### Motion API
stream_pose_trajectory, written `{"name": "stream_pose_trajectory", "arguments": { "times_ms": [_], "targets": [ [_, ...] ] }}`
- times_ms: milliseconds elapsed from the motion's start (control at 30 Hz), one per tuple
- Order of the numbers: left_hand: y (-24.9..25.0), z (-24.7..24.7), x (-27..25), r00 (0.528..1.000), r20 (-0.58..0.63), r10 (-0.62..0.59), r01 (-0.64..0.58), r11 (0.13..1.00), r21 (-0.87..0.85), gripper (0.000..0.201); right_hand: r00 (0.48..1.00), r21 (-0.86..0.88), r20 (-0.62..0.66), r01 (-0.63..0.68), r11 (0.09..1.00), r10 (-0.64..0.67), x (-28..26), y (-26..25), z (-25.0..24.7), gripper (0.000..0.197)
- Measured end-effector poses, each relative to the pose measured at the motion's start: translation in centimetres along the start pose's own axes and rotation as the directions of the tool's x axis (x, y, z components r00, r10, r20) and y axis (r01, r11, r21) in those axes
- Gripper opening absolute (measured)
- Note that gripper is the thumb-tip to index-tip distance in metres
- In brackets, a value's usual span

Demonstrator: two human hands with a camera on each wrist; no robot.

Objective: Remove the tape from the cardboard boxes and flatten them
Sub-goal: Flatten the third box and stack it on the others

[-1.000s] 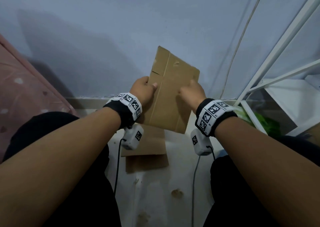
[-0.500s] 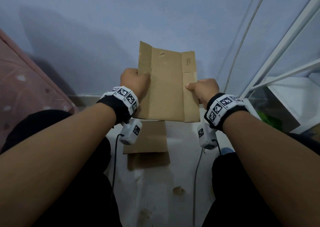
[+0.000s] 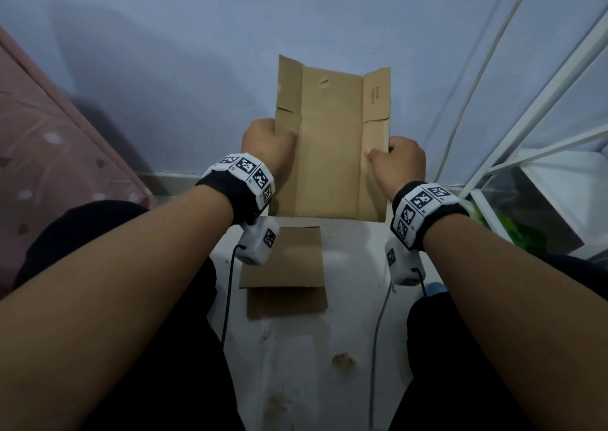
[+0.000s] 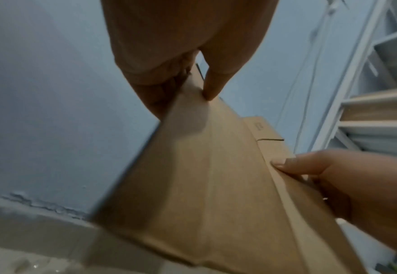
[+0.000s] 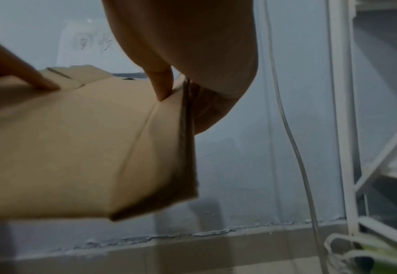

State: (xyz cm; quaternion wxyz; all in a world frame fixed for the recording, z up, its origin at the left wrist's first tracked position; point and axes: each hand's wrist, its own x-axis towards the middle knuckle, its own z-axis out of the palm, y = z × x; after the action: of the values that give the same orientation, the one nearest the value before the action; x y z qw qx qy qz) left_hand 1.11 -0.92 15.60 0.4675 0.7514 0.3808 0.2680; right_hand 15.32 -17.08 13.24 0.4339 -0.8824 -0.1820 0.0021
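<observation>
- My left hand (image 3: pixel 268 149) pinches the left edge of the flattened cardboard box (image 3: pixel 330 154): thumb on the front face, fingers curled behind. The grip sits right at the edge crease, so if I twist, that narrow side strip could fold back and the panel swing loose.
- The box hangs upright in the air between both hands, well above the floor. Left side flap near my left thumb has a slit; pulling outward there could tear it further.
- I see no tape on the face toward me. The back face is hidden, so a leftover strip there could get missed.
- Below my hands, a stack of flattened cardboard (image 3: pixel 284 271) lies on the floor. If I drop the box from this height instead of lowering it, it may land skewed or slide off the pile.
- My right hand (image 3: pixel 399 164) pinches the right edge the same way, thumb (image 5: pixel 163 87) pressed on the crease. The layers at that edge look doubled in the wrist view; loose pressure lets them spring open again.
- Just right of that hand a cable (image 3: pixel 473 78) hangs by the white rack (image 3: pixel 539 101); swinging the box right could snag it.
</observation>
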Motion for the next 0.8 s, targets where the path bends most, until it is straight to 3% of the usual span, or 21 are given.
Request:
{"name": "stream_pose_trajectory", "arguments": {
  "times_ms": [33, 133, 333, 433, 800],
  "targets": [
    [0.1, -0.1, -0.2, 1.000, -0.006, -0.008, 0.008, 0.999, -0.045, 0.006, 1.000, 0.044, 0.000, -0.011, 0.999, 0.011, 0.0, -0.1, 0.0, 0.027],
    [0.1, -0.3, -0.2, 0.997, -0.051, -0.059, 0.047, 0.976, -0.214, 0.017, 1.000, 0.122, 0.021, 0.003, 0.992, -0.006, 0.0, -0.5, -0.1, 0.019],
    [0.7, -1.5, 0.3, 0.973, -0.182, -0.138, 0.060, 0.923, -0.380, 0.066, 0.992, 0.029, 0.115, 0.049, 0.998, -0.052, -0.4, -0.7, -0.5, 0.008],
    [0.8, -1.8, 0.4, 0.967, -0.212, -0.141, 0.051, 0.923, -0.382, 0.079, 0.983, 0.005, 0.151, 0.106, 0.994, -0.105, -1.2, -0.8, -0.3, 0.007],
    [0.8, -2.3, 0.6, 0.958, -0.216, -0.188, 0.104, 0.931, -0.349, 0.087, 0.952, -0.182, 0.149, 0.294, 0.938, -0.269, -1.2, -0.8, 0.1, 0.019]
  ]
}}
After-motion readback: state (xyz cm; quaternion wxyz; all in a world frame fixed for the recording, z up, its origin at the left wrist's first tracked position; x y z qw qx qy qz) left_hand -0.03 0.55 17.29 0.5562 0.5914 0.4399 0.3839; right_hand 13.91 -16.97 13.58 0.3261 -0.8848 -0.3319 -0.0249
